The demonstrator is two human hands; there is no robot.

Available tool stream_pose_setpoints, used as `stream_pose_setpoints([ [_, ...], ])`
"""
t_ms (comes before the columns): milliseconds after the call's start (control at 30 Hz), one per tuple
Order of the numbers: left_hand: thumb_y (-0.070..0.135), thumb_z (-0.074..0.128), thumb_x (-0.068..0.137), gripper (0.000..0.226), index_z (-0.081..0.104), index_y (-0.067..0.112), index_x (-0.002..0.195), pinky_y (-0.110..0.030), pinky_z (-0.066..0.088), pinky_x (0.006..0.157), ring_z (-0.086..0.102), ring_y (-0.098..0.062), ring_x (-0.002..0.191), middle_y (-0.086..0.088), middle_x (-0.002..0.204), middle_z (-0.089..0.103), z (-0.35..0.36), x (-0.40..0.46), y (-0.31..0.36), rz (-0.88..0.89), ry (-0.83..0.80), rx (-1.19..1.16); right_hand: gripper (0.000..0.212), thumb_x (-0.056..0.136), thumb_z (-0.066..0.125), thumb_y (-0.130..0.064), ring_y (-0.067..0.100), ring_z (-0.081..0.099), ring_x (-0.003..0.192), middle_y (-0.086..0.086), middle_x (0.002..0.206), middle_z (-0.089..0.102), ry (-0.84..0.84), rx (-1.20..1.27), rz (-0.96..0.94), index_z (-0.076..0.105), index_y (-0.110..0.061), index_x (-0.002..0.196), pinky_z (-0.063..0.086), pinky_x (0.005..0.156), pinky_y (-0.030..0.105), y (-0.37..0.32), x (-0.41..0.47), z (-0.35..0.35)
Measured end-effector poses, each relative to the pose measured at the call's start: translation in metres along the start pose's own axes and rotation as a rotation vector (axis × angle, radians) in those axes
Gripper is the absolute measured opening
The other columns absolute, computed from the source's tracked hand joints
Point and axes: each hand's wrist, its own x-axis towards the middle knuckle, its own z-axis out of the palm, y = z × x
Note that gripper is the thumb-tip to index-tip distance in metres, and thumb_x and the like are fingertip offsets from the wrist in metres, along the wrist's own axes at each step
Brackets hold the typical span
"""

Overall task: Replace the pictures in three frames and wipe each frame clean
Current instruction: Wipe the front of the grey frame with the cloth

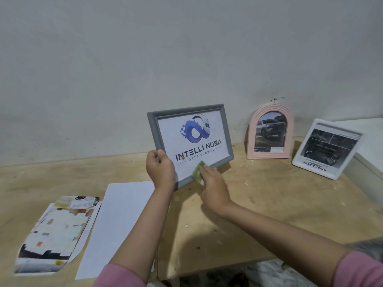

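Head view, nearest first: two forearms in pink sleeves reach up from the bottom edge over a pale plywood table (269, 204), rough and flecked with chips. At lower left lie a printed sheet (51, 235) cut with one rounded end and a blank white sheet (118, 224), both thin, limp and easy to crease.

At centre the left hand (159, 168) curls its fingers around the lower left corner of the gray frame (154, 129), thumb on the front, holding it tilted above the table. The right hand (213, 183) presses a small yellow-green cloth (198, 171), soft and crumpled, against the frame's bottom edge; its fingers look bunched on the cloth, though how they lie exactly I cannot tell.

That frame looks light and stiff, with a moulded rim and a glossy front over a logo print. The glazing is probably fragile and smears easily, so gripping by the rim, as now, seems wise.

Farther back, right of centre, a ridged pink arched frame (250, 131) stands upright near the wall, and a smooth white frame (298, 160) with rounded corners leans at the right, its caption upside down.
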Motion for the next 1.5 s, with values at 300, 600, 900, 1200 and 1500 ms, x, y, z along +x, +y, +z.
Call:
stream_pose_setpoints([
  [300,0.011,0.04,0.096,0.033,0.035,0.016,0.064,-0.027,0.03,0.058,0.031,-0.012,0.057,0.003,0.063,0.035,-0.01,0.016,-0.007,-0.065,0.068,-0.002,0.058,0.063,0.035,0.014,0.004,0.065,0.07,0.007,0.098,0.072,-0.276,0.534,-0.158,0.072,-0.006,0.104,0.052,0.065,0.02,-0.033,-0.035,-0.02],
  [600,0.007,0.039,0.097,0.036,0.032,0.015,0.063,-0.021,0.026,0.05,0.027,-0.007,0.052,0.002,0.06,0.031,-0.022,0.01,-0.005,-0.037,-0.066,-0.003,0.055,0.087,0.04,0.008,0.017,0.051,0.118,0.005,0.133,0.053,0.386,0.731,0.163,0.048,-0.015,0.136,0.04,0.102,0.025,-0.026,0.058,-0.081],
  [900,0.006,0.039,0.098,0.037,0.029,0.014,0.063,-0.025,0.022,0.051,0.023,-0.012,0.054,0.0,0.059,0.026,-0.015,-0.009,-0.002,0.03,-0.206,0.069,0.062,0.093,0.042,-0.001,0.03,0.002,0.146,0.007,0.158,0.012,0.211,0.281,-0.341,0.022,-0.016,0.149,0.012,0.116,0.054,-0.056,0.089,-0.059],
  [1200,0.005,0.038,0.097,0.037,0.03,0.013,0.062,-0.028,0.021,0.053,0.023,-0.013,0.055,-0.001,0.059,0.026,-0.025,-0.001,-0.003,0.037,-0.236,0.096,0.096,0.071,0.052,0.019,0.025,-0.005,0.146,-0.007,0.158,0.002,0.021,-0.178,-0.711,0.016,-0.022,0.15,0.012,0.111,0.058,-0.057,0.077,-0.048],
  [1500,0.008,0.037,0.099,0.039,0.028,0.014,0.062,-0.022,0.019,0.047,0.021,-0.009,0.05,0.0,0.058,0.024,-0.024,0.004,-0.002,0.045,-0.255,0.122,0.067,0.067,0.06,0.0,0.033,0.056,0.116,0.003,0.138,0.053,0.423,-0.527,-0.731,0.054,-0.015,0.132,0.047,0.087,0.058,-0.061,0.081,-0.053],
])
